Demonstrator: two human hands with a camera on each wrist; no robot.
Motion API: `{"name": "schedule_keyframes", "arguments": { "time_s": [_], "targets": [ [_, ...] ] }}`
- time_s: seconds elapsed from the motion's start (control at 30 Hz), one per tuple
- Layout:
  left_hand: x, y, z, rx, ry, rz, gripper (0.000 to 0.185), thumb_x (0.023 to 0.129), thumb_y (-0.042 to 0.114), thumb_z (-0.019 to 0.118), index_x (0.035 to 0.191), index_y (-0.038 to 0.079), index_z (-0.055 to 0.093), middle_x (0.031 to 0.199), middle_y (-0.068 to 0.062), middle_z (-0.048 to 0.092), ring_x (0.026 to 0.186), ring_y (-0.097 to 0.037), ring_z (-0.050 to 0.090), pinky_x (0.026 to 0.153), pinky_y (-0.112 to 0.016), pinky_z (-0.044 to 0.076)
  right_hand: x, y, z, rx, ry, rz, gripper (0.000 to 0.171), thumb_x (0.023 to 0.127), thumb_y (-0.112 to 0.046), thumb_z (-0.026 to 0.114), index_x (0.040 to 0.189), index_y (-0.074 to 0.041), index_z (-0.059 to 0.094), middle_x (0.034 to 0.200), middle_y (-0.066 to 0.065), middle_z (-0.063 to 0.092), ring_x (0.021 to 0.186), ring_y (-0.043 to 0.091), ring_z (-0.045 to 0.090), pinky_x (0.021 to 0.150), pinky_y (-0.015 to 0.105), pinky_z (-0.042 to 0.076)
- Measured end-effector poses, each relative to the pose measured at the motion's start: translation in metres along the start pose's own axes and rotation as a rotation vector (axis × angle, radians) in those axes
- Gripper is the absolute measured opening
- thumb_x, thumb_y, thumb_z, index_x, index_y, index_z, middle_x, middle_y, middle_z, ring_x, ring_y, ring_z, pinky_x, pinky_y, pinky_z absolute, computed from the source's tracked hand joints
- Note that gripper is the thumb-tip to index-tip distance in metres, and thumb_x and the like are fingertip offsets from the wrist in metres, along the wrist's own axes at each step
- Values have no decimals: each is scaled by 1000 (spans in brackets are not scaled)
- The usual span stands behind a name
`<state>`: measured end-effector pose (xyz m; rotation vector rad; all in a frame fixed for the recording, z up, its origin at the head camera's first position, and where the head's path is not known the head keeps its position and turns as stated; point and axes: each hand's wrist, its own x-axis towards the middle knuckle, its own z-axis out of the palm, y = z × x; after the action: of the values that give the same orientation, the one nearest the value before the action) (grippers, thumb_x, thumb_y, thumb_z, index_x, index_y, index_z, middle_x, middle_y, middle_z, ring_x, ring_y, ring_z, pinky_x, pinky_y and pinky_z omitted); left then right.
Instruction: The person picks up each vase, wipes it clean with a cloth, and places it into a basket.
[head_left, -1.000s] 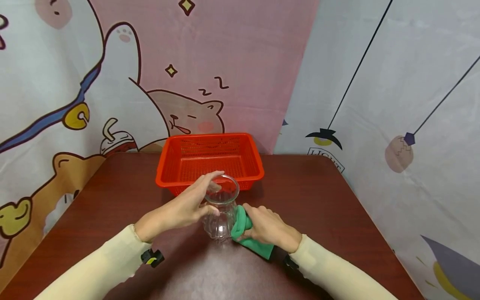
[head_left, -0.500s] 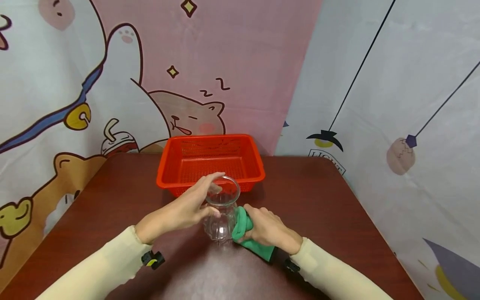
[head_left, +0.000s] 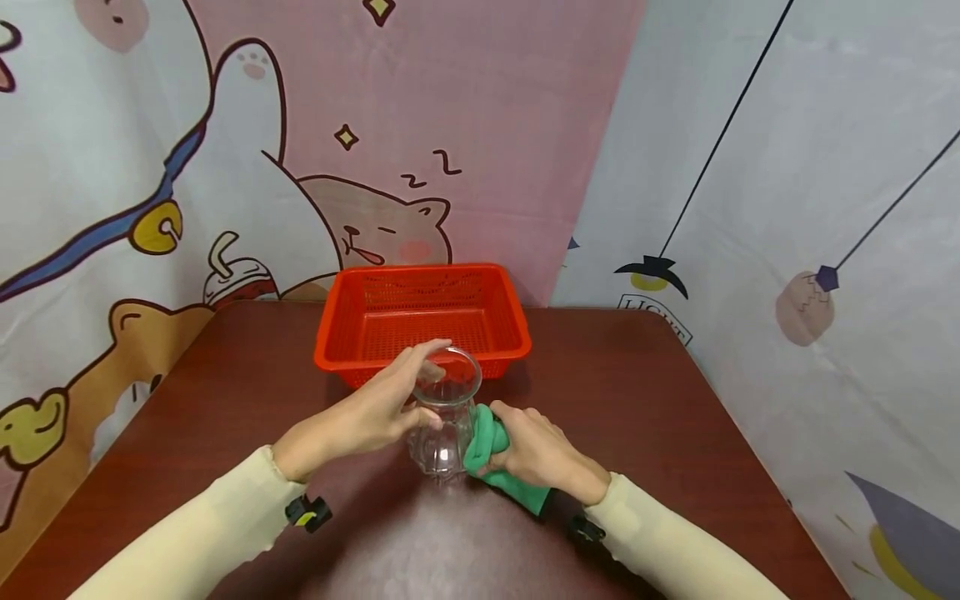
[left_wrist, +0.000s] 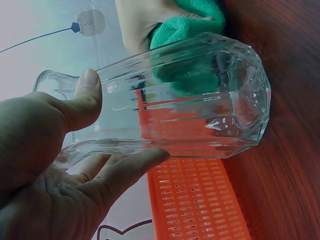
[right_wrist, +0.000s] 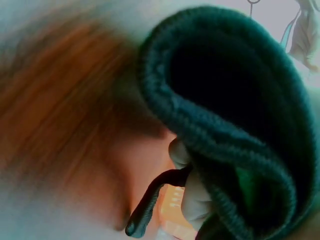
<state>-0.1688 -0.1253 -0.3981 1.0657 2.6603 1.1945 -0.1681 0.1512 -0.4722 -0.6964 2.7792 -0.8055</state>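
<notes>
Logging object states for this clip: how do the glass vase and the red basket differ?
The glass vase is clear and ribbed; the red basket is opaque, perforated plastic. The vase stands tall and narrow, held by the left hand; the basket sits low, wide and untouched behind it. Both rest on the table, openings up.

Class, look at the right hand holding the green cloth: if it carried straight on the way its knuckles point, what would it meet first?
The right hand points left, with the cloth bunched against the glass vase. It would press into the vase first; the left hand grips the far side.
</notes>
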Motion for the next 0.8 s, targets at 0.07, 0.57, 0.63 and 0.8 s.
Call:
{"name": "schedule_keyframes", "arguments": {
  "time_s": [0.07, 0.57, 0.63, 0.8],
  "targets": [
    [0, 0, 0, 3, 2, 6, 105, 83, 12, 87, 162, 28, 20, 140, -10, 52, 131, -22, 56, 94, -36, 56, -1, 0, -1, 14, 14, -14, 55, 71, -48, 94, 109, -33, 57, 76, -17, 62, 65, 7, 60, 54, 33, 50],
    [1, 1, 0, -7, 0, 23, 104, 83, 16, 86, 163, 26, 19, 140, -14, 51, 131, -26, 57, 93, -39, 56, 2, -5, -12, 79, 94, -118, 57, 71, -47, 95, 115, -32, 61, 85, -19, 66, 70, 4, 63, 61, 28, 53],
    [1, 2, 0, -9, 1, 24, 104, 83, 14, 86, 163, 26, 19, 140, -15, 50, 131, -26, 57, 93, -39, 56, 3, -5, -13, 93, 96, -125, 56, 72, -45, 95, 115, -31, 62, 85, -19, 67, 70, 4, 63, 61, 28, 54],
    [0, 3, 0, -12, 5, 20, 104, 83, 10, 86, 162, 24, 20, 140, -14, 51, 130, -27, 57, 91, -41, 57, 4, -7, -15, 131, 100, -147, 55, 73, -42, 95, 116, -30, 62, 87, -18, 68, 70, 5, 64, 62, 29, 55]
  ]
}}
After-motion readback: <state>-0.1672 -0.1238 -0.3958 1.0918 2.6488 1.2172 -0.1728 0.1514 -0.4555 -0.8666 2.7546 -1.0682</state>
